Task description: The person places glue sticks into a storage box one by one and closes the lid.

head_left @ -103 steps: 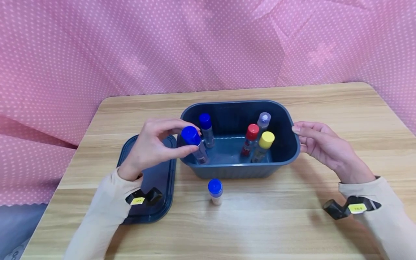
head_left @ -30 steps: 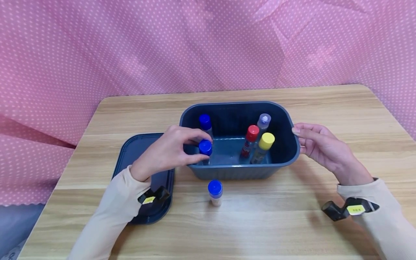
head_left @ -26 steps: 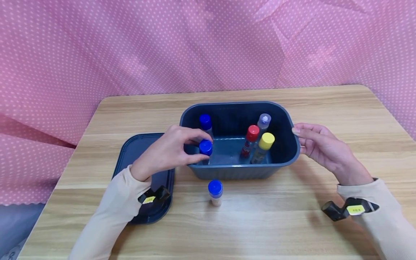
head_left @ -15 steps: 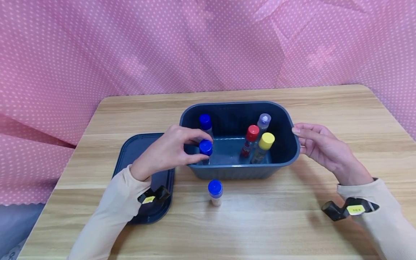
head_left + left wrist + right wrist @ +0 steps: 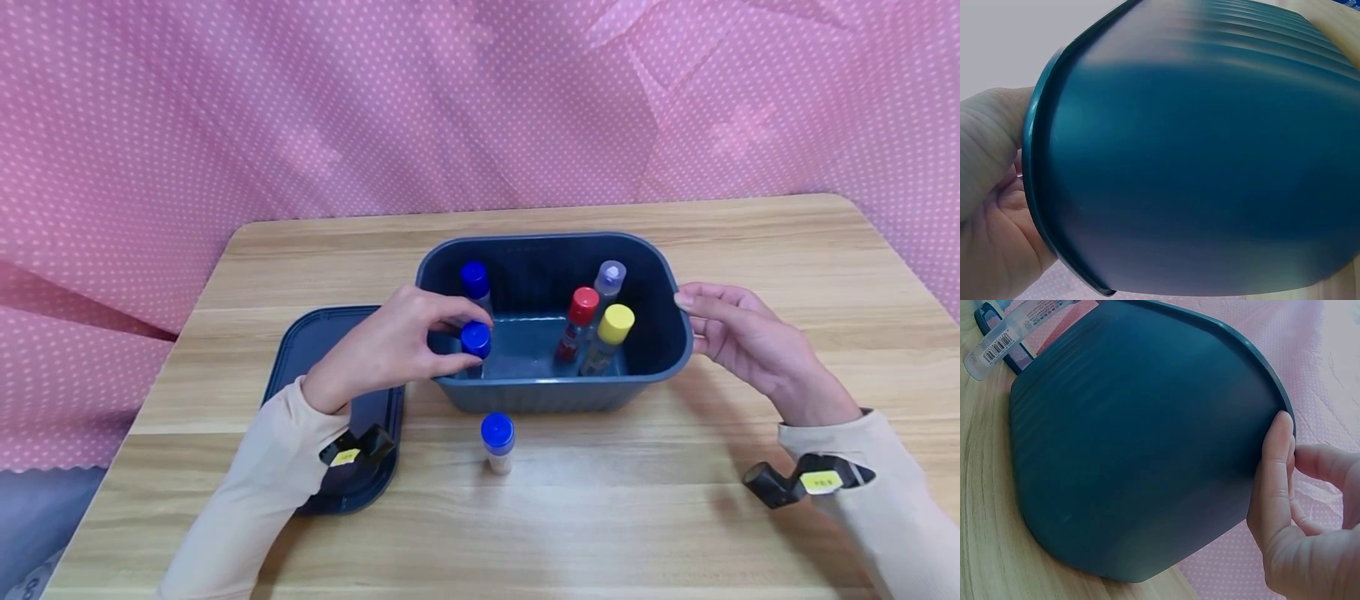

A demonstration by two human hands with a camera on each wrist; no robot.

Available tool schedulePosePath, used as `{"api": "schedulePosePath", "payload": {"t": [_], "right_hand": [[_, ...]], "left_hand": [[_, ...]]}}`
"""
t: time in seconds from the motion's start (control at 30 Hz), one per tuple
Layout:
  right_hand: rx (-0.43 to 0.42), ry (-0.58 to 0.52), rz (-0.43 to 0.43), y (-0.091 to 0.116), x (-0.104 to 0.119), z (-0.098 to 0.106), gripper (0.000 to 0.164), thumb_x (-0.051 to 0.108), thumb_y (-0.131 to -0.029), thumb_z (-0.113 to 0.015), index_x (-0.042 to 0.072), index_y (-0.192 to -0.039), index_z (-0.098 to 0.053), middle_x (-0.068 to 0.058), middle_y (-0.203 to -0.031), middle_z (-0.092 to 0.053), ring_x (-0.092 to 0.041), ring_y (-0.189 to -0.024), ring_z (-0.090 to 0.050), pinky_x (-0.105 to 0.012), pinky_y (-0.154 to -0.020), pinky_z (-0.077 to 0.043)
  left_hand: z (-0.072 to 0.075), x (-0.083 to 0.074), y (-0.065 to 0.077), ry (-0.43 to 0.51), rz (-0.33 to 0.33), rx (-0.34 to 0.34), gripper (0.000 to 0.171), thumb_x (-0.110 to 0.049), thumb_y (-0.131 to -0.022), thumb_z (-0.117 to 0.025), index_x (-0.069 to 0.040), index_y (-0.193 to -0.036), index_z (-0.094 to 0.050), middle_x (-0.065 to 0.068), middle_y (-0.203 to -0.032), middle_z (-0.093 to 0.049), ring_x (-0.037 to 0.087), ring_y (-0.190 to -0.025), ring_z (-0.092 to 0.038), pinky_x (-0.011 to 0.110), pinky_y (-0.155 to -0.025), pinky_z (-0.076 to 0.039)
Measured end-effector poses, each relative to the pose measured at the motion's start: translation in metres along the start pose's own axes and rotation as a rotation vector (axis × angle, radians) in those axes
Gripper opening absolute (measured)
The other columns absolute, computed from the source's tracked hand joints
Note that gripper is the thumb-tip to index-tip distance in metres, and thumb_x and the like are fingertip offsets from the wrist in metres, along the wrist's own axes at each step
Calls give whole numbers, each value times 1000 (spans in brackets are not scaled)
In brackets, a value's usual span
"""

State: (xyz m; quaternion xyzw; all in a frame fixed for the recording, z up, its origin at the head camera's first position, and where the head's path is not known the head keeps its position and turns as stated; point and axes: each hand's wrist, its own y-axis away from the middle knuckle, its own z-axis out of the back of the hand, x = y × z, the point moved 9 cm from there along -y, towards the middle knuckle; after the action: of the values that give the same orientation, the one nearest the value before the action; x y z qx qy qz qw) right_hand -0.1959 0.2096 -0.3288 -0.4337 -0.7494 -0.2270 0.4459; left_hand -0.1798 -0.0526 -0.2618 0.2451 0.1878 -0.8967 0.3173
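Inside the left end of the dark blue plastic bin (image 5: 540, 396), my left hand (image 5: 390, 346) holds a small blue-capped bottle (image 5: 476, 338) between thumb and fingers. Its lower part is hidden by the hand and bin wall. Behind it stands another blue-capped bottle (image 5: 475, 282). My right hand (image 5: 750, 342) pinches the bin's right rim, thumb on the inside and fingers outside, as the right wrist view also shows. Toward the bin's right end are a red-capped bottle (image 5: 582, 310), a yellow-capped bottle (image 5: 615, 327) and a clear-capped bottle (image 5: 610, 279).
A third blue-capped bottle (image 5: 498, 442) stands on the wooden table (image 5: 637, 517) in front of the bin; in the right wrist view its clear body (image 5: 1007, 340) bears a barcode. The bin's flat lid (image 5: 322, 333) lies to the left, partly under my left forearm. Pink dotted cloth (image 5: 480, 100) hangs behind.
Since the earliest frame, my left hand has moved right and lowered the blue-capped bottle into the bin's left front. Over the last second both hands stay nearly still; the right keeps its grip.
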Motion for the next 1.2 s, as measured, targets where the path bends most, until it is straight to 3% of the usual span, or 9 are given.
{"api": "schedulePosePath", "payload": {"t": [0.43, 1.2], "right_hand": [[-4, 4, -4, 0, 0, 1, 33, -3, -102, -34, -4, -105, -67, -9, -94, -70, -16, -79, -68, -28, -70, -58], [-9, 2, -6, 0, -1, 1, 32, -3, -102, -35, -5, -105, -66, -10, -96, -70, -16, -81, -68, -28, -70, -58]], "left_hand": [[1, 1, 0, 8, -7, -11, 31, -5, -79, -79, -4, -109, -68, 7, -104, -71, 19, -94, -68, 34, -81, -57], [-2, 3, -2, -6, 46, 13, 31, -7, -79, -80, -4, -108, -69, 8, -104, -71, 21, -95, -69, 37, -81, -57]]}}
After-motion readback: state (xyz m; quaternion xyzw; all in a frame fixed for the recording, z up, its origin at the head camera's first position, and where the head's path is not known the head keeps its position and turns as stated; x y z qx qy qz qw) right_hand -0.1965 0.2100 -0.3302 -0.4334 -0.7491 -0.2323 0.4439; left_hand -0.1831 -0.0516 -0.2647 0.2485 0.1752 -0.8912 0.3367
